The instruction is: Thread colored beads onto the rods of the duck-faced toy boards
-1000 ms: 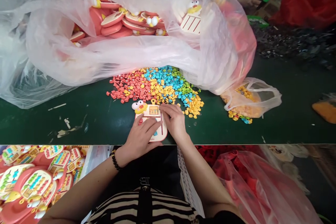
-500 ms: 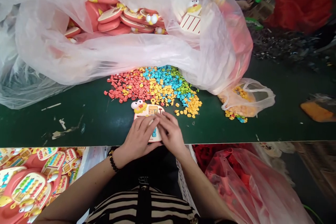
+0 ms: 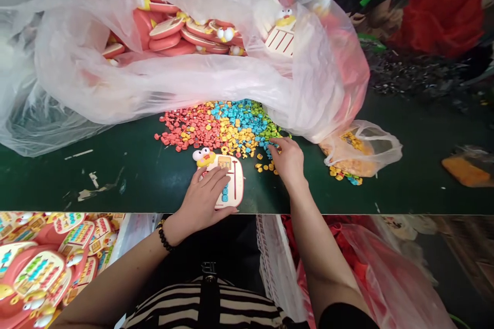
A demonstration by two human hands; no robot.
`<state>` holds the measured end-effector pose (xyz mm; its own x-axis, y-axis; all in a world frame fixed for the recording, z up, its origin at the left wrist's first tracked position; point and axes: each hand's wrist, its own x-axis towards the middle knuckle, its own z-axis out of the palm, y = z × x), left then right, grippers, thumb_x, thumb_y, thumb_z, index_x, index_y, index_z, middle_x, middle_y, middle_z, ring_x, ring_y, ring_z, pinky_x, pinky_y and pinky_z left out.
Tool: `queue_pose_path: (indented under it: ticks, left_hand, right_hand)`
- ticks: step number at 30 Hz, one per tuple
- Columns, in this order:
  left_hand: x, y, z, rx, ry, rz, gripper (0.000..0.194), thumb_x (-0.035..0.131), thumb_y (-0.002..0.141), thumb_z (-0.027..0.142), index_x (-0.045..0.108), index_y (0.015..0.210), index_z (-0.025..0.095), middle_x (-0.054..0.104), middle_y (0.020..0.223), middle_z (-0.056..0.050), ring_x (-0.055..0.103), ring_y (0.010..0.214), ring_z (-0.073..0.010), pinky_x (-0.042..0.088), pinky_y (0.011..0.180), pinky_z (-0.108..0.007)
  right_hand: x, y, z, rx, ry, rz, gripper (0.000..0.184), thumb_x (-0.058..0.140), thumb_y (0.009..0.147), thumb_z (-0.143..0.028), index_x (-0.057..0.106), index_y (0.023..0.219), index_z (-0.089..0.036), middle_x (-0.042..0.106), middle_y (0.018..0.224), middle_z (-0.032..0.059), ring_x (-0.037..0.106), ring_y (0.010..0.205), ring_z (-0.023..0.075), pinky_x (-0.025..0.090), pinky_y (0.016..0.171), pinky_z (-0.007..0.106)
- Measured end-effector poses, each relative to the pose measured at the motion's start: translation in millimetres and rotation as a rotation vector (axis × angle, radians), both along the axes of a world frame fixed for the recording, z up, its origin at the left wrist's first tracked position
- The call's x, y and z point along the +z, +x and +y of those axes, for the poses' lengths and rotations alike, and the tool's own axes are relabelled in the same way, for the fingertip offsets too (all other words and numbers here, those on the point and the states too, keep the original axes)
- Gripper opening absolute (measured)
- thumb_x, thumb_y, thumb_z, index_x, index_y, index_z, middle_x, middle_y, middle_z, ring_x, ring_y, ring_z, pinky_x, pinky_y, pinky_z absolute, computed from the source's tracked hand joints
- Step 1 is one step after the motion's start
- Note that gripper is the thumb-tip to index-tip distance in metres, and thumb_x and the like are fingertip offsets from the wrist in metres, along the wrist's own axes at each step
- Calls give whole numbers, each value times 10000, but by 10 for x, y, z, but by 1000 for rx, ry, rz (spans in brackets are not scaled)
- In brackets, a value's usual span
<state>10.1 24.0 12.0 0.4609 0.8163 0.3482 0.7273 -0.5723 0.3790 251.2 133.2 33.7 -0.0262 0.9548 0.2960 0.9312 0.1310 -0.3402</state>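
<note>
A cream toy board (image 3: pixel 238 180) with a red rim and a yellow-billed, big-eyed duck head lies at the table's near edge. My left hand (image 3: pixel 206 193) is draped over its left part, fingers on top and thumb along the near edge, holding it. Blue pieces sit in one slot; the slot on the right is bare. Over the right side of a heap of small plastic pieces (image 3: pixel 208 126) in red, yellow, blue and green is my right hand (image 3: pixel 287 162). Its thumb and fingers are pinched among blue and green pieces; what they hold is hidden.
A large clear bag (image 3: pixel 185 77) of red-backed duck boards spans the table's back. To the right lie a small bag (image 3: pixel 357 151) of yellow pieces and an orange packet (image 3: pixel 469 167). Finished-looking boards (image 3: pixel 42 272) fill a space below left; red bags (image 3: pixel 370 262) stand below right.
My right hand has left the toy board and moved right and away from me to the pieces. My left hand stays on the board, whose right slot now shows.
</note>
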Motion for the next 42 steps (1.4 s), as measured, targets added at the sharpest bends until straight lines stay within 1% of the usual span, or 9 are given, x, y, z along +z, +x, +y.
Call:
queue_pose_path:
  ticks: [5,10,17,21,24,26,30,36,42]
  left_hand:
    - [-1,47,-7,45,50,52,546,541,846,541,559,1238,161,559,1344,-138,467,1274,-302,293,1076,-480]
    - [-24,51,-6,49,79,47,554,528,853,548,564,1237,151,561,1339,-132,463,1267,-299,298,1083,-479]
    - [-40,15,30,29,52,28,562,552,840,557,567,1240,164,565,1335,-121,467,1261,-295,290,1104,-478]
    - [-40,-3,53,17,43,20,587,563,827,576,568,1244,163,567,1332,-123,462,1267,-298,282,1114,-477]
    - [-35,3,55,24,38,32,592,559,834,566,556,1261,157,556,1345,-127,455,1274,-302,285,1112,-479]
    - [-35,12,55,35,40,41,581,560,836,557,560,1256,155,556,1345,-129,459,1271,-306,293,1106,-483]
    - [-42,25,60,43,57,52,597,564,830,563,558,1261,149,561,1337,-136,460,1268,-308,300,1101,-488]
    - [-52,24,59,45,51,40,605,577,816,571,569,1249,148,559,1336,-144,460,1262,-317,298,1103,-502]
    - [-53,25,57,44,48,43,613,585,815,567,567,1257,143,554,1342,-146,453,1271,-321,302,1102,-502]
  right_hand:
    - [89,-96,448,-19,-170,-133,350,566,793,-181,671,1126,-167,703,994,137,635,918,307,498,801,420]
    - [62,-120,570,129,-188,-170,421,538,732,-101,645,1130,-190,705,903,96,633,811,269,490,721,361]
    - [59,53,481,122,-166,-102,240,491,732,-118,690,853,-175,686,754,74,613,692,232,472,676,339]
    - [107,16,345,127,-37,53,186,509,753,-147,678,818,-185,670,719,51,612,682,215,488,684,341]
    - [103,-217,137,243,51,237,139,534,810,-192,662,864,-201,681,812,43,617,664,171,513,670,307]
    - [56,-411,-6,390,58,302,123,536,839,-188,651,879,-209,684,885,49,635,708,159,529,675,289]
    - [-69,-636,-199,612,96,263,136,517,894,-180,648,877,-210,700,947,73,656,908,189,542,803,323]
    - [-79,-537,-322,624,51,260,138,498,923,-186,629,926,-230,709,975,58,673,948,177,552,813,313]
    - [-81,-483,-293,680,79,61,175,428,957,-194,595,1000,-221,674,1067,95,648,986,188,558,817,342]
